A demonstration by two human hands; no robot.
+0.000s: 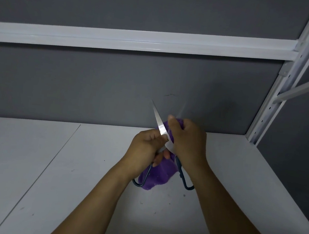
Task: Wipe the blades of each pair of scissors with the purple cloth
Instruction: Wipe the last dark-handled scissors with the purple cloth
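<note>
The scissors (158,121) are held up over the white tabletop (52,164), near its back edge and in front of the grey wall (96,85). They are spread open in an X. Their long axis runs from near to far, with the tips pointing up and away from the person and the dark blue handle loops pointing back and down toward them.

One blade is bare and bright. It rises from the pivot and leans slightly left, ending in a sharp tip against the wall. The other blade leans right and is almost wholly hidden, showing only a pale sliver near the pivot.

The left hand (145,147) grips the scissors at the pivot, its fingers curled round the metal below the bare blade. The right hand (187,140) is closed round the purple cloth (156,175), bunching it over the hidden blade. A fold of cloth shows above the knuckles.

The rest of the cloth hangs down between the two handle loops. I cannot tell whether its lower end touches the tabletop.

A white rail (138,40) crosses the wall above, meeting a perforated white post (274,101) at the right.
</note>
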